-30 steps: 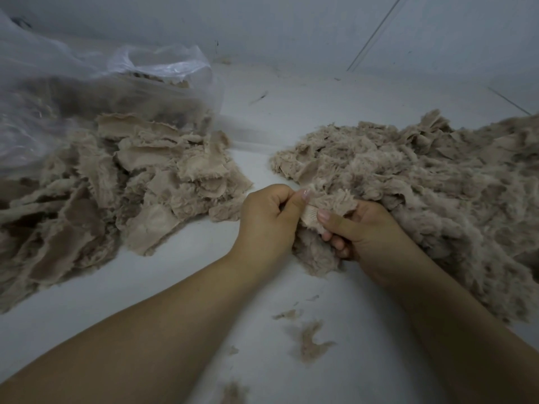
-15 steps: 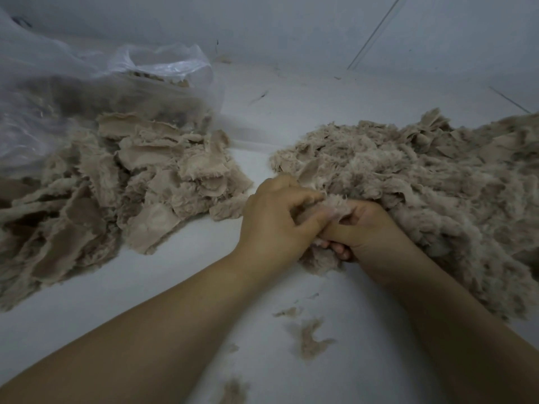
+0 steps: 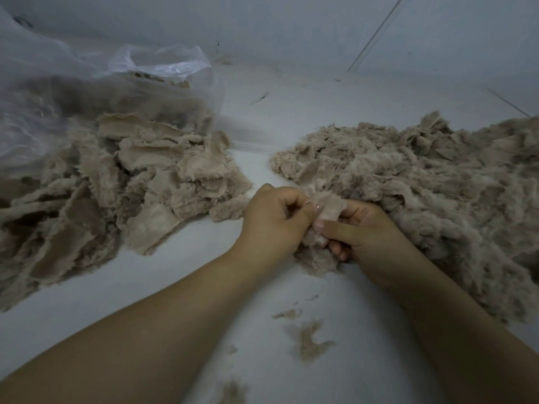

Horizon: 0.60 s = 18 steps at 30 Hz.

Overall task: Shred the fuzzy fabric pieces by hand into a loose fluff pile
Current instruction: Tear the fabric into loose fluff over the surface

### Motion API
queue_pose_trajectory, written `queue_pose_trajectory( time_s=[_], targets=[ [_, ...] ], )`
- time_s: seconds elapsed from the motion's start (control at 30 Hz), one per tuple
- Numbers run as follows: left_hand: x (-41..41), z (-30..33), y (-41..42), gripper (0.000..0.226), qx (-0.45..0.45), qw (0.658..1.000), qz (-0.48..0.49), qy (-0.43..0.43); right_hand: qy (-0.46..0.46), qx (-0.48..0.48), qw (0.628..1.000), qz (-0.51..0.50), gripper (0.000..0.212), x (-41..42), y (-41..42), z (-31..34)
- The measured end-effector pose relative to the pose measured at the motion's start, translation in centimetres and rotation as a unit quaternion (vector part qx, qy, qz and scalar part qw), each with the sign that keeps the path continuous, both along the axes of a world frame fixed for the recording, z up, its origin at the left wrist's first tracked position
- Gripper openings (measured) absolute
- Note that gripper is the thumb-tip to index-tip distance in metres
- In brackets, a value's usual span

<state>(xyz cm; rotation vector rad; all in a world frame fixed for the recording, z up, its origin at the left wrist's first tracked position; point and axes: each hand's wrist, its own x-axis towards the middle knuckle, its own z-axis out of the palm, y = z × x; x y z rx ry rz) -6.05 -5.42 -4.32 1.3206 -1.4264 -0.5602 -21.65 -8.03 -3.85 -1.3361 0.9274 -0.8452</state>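
While both hands hold one small fabric piece between them, the job now is to pull it apart. The left hand pinches one edge with its curled fingers, and the right hand grips the other edge with thumb and fingers. The piece sits just at the near edge of the big fluff pile on the right. To do it well, I think the hands should hold close together, right by the tear, and pull sideways in little tugs. Small bits make softer fluff. Drop the bits onto the fluff pile, not on the white floor, where some loose tufts already lie. More whole pieces wait on the left, spilling from a clear plastic bag.
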Motion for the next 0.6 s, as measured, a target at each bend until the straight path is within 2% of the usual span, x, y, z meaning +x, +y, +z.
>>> queue_pose_trajectory(
  time_s=[0.07, 0.13, 0.2, 0.27, 0.3, 0.37, 0.47, 0.53, 0.6],
  targets=[
    [0.2, -0.1, -0.2, 0.028, -0.011, 0.999, 0.026, 0.033, -0.003, 0.007, 1.0, -0.008, 0.014, 0.2, 0.0, 0.2],
    [1.2, 0.1, -0.8, 0.03, -0.028, 0.984, 0.088, 0.151, -0.002, 0.013, 1.0, -0.019, 0.027, 0.3, -0.1, 0.3],
    [2.8, 0.3, -1.6, 0.024, -0.053, 0.95, 0.159, 0.262, 0.002, 0.017, 1.0, -0.022, 0.032, 0.3, -0.1, 0.4],
    [3.6, 0.4, -2.1, 0.019, -0.064, 0.929, 0.158, 0.327, 0.009, 0.017, 1.0, -0.019, 0.034, 0.3, -0.1, 0.4],
    [3.6, 0.3, -2.2, 0.021, -0.053, 0.932, 0.15, 0.326, 0.011, 0.017, 1.0, -0.019, 0.034, 0.3, -0.1, 0.4],
    [2.9, -0.2, -1.9, 0.027, -0.027, 0.957, 0.151, 0.246, 0.01, 0.02, 1.0, -0.021, 0.028, 0.3, 0.0, 0.3],
    [2.4, -0.5, -1.4, 0.025, -0.005, 0.991, 0.135, 0.025, 0.009, 0.02, 1.0, -0.019, 0.023, 0.2, -0.1, 0.2],
    [2.3, -0.4, -1.0, 0.024, 0.041, 0.993, 0.085, -0.077, 0.006, 0.02, 1.0, -0.017, 0.021, 0.2, -0.2, 0.1],
    [2.1, -0.2, -0.8, 0.028, 0.084, 0.981, 0.034, -0.174, 0.004, 0.025, 0.999, -0.022, 0.019, 0.3, -0.2, 0.1]
  ],
)
